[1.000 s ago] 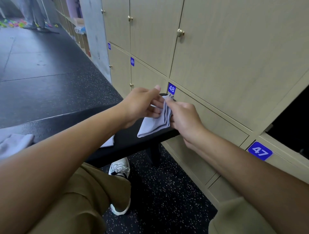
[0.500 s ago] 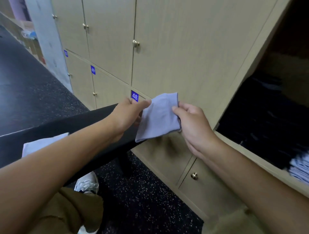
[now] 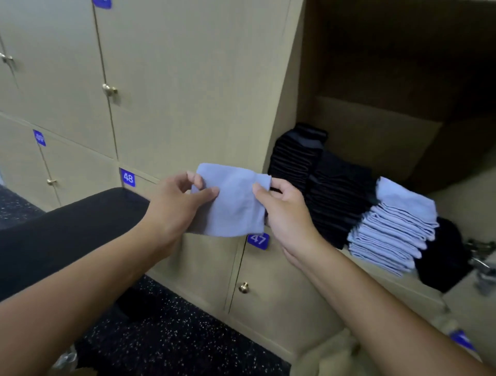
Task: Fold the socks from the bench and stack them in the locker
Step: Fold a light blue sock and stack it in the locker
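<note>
Pinching one folded pale lilac-blue fabric sock (image 3: 232, 200) from both sides, two bare hands hold it up at the centre of the frame, before the beige locker fronts. Thumb and fingers of the left hand (image 3: 171, 204) clamp its left edge; the right hand (image 3: 284, 212) grips the upper right corner, fingers curled behind the cloth.

At right, the open beige wooden locker (image 3: 375, 128) holds three stacks I can count: two piles of folded black socks (image 3: 316, 174) side by side, then one leaning stack of folded pale lilac-blue socks (image 3: 394, 225) in front. Another dark bundle (image 3: 442, 257) lies at lower right of that stack, too murky to identify.

Four blue number plates show on the doors: "48" (image 3: 128, 177) at centre left, "47" (image 3: 258, 240) partly hidden under the held sock, one blurred plate (image 3: 39, 137) at left that may read "49", and one (image 3: 102, 3) cut off at the top edge. Four round brass knobs are visible. A black padded bench (image 3: 67, 228) crosses the left middle.
</note>
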A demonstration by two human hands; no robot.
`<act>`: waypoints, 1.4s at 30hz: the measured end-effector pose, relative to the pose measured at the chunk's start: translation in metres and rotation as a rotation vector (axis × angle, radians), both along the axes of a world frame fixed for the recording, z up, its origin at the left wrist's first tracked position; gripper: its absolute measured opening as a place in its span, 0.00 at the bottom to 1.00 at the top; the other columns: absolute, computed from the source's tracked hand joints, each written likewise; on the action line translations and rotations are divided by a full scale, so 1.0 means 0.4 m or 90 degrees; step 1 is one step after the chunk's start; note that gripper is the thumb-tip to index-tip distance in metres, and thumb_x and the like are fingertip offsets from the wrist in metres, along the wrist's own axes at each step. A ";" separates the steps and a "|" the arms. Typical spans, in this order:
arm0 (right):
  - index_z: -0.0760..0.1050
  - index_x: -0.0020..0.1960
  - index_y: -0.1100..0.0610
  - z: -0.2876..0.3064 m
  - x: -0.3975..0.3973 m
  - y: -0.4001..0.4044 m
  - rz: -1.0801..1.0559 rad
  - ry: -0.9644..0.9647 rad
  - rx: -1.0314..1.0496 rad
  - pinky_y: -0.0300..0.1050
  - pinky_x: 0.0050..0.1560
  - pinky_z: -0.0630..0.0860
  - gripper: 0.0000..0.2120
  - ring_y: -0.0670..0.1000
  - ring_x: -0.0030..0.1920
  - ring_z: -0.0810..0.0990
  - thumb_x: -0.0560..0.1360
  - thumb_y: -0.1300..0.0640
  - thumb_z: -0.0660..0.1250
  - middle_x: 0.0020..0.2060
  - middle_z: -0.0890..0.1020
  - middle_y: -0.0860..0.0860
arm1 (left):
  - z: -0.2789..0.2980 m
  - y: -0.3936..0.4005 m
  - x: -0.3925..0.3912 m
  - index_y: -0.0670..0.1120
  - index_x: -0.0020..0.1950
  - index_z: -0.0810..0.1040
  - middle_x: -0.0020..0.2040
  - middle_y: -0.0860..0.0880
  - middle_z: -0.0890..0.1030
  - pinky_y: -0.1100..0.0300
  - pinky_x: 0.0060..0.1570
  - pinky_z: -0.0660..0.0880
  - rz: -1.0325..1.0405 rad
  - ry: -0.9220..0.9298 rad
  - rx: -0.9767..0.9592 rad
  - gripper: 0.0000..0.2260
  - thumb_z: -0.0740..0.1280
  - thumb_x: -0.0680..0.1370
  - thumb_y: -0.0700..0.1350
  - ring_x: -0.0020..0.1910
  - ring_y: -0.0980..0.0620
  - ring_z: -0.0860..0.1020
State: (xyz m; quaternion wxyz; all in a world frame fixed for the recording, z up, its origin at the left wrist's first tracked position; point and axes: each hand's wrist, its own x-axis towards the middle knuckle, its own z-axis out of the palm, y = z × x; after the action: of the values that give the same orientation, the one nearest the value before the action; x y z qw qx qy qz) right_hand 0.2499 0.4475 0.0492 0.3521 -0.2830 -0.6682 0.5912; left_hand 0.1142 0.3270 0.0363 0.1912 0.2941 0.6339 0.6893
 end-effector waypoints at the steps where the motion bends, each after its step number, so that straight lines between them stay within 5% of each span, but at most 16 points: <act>1: 0.77 0.61 0.58 0.005 0.016 0.006 0.003 0.003 -0.011 0.57 0.60 0.81 0.11 0.54 0.56 0.85 0.80 0.56 0.69 0.53 0.87 0.53 | 0.004 0.008 0.012 0.49 0.38 0.72 0.37 0.55 0.75 0.59 0.38 0.65 0.007 0.036 -0.008 0.13 0.74 0.77 0.42 0.39 0.54 0.72; 4: 0.77 0.59 0.62 0.019 0.062 0.028 0.009 0.014 0.001 0.50 0.53 0.83 0.09 0.57 0.55 0.86 0.81 0.59 0.69 0.51 0.87 0.56 | 0.021 0.025 0.049 0.46 0.44 0.77 0.41 0.57 0.80 0.64 0.37 0.70 0.005 0.112 -0.005 0.07 0.74 0.77 0.43 0.40 0.56 0.76; 6: 0.78 0.58 0.63 0.027 0.083 0.046 -0.004 0.015 0.035 0.55 0.55 0.82 0.09 0.60 0.56 0.84 0.80 0.60 0.69 0.51 0.86 0.60 | 0.034 0.030 0.070 0.47 0.46 0.81 0.43 0.58 0.84 0.66 0.36 0.74 -0.025 0.126 0.000 0.03 0.74 0.77 0.42 0.40 0.55 0.80; 10: 0.80 0.58 0.60 0.063 0.136 0.093 -0.053 0.031 0.067 0.54 0.54 0.83 0.08 0.55 0.52 0.87 0.80 0.58 0.70 0.49 0.88 0.54 | 0.073 0.044 0.108 0.52 0.48 0.86 0.47 0.48 0.87 0.48 0.52 0.81 -0.099 0.159 -0.004 0.06 0.75 0.77 0.40 0.48 0.40 0.85; 14: 0.83 0.57 0.58 0.091 0.196 0.145 -0.057 0.057 0.021 0.54 0.56 0.81 0.12 0.56 0.55 0.86 0.81 0.52 0.69 0.50 0.88 0.54 | 0.111 0.081 0.154 0.53 0.52 0.86 0.40 0.46 0.87 0.67 0.43 0.76 -0.110 0.173 -0.010 0.08 0.75 0.76 0.41 0.39 0.53 0.83; 18: 0.81 0.63 0.60 0.111 0.244 0.161 0.050 0.219 -0.192 0.52 0.64 0.78 0.15 0.54 0.61 0.83 0.82 0.52 0.65 0.58 0.85 0.56 | 0.144 0.149 0.211 0.51 0.56 0.86 0.46 0.45 0.87 0.73 0.39 0.73 -0.065 0.165 0.033 0.09 0.74 0.77 0.41 0.39 0.62 0.80; 21: 0.78 0.66 0.59 0.117 0.258 0.161 0.062 0.330 -0.250 0.51 0.64 0.78 0.15 0.53 0.63 0.83 0.82 0.56 0.65 0.60 0.85 0.54 | 0.159 0.207 0.249 0.51 0.55 0.86 0.50 0.54 0.85 0.59 0.50 0.82 -0.050 0.119 0.098 0.09 0.75 0.76 0.40 0.47 0.61 0.84; 24: 0.77 0.67 0.61 0.105 0.277 0.180 -0.041 0.340 -0.171 0.50 0.61 0.80 0.13 0.52 0.61 0.84 0.83 0.61 0.64 0.60 0.85 0.54 | 0.164 0.257 0.292 0.51 0.56 0.83 0.45 0.50 0.86 0.41 0.52 0.83 -0.113 0.099 0.117 0.12 0.75 0.76 0.38 0.47 0.44 0.85; 31: 0.77 0.65 0.56 0.105 0.349 0.252 -0.213 0.230 -0.003 0.59 0.64 0.79 0.11 0.53 0.58 0.85 0.84 0.58 0.63 0.57 0.86 0.51 | 0.205 0.321 0.302 0.48 0.58 0.81 0.54 0.50 0.82 0.56 0.48 0.82 -0.273 0.245 0.069 0.11 0.72 0.78 0.37 0.42 0.48 0.82; 36: 0.78 0.64 0.53 0.100 0.399 0.292 -0.249 0.200 -0.004 0.59 0.62 0.80 0.10 0.51 0.56 0.86 0.84 0.56 0.63 0.56 0.86 0.49 | 0.246 0.401 0.291 0.43 0.56 0.84 0.46 0.44 0.82 0.64 0.47 0.79 -0.377 0.315 -0.002 0.07 0.69 0.81 0.38 0.45 0.54 0.80; 42: 0.65 0.71 0.49 0.092 0.410 0.313 -0.409 0.337 -0.077 0.52 0.59 0.82 0.22 0.49 0.53 0.85 0.81 0.58 0.68 0.46 0.85 0.42 | 0.253 0.498 0.341 0.49 0.52 0.87 0.45 0.48 0.86 0.59 0.53 0.82 -0.229 0.370 0.016 0.08 0.74 0.76 0.38 0.43 0.51 0.84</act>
State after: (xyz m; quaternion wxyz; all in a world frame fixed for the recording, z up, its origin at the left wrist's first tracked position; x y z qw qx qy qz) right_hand 0.4138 0.5726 0.0862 0.6609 -0.3357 -0.3963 0.5417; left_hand 0.2507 0.5263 0.1377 0.1173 0.5880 0.5910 0.5396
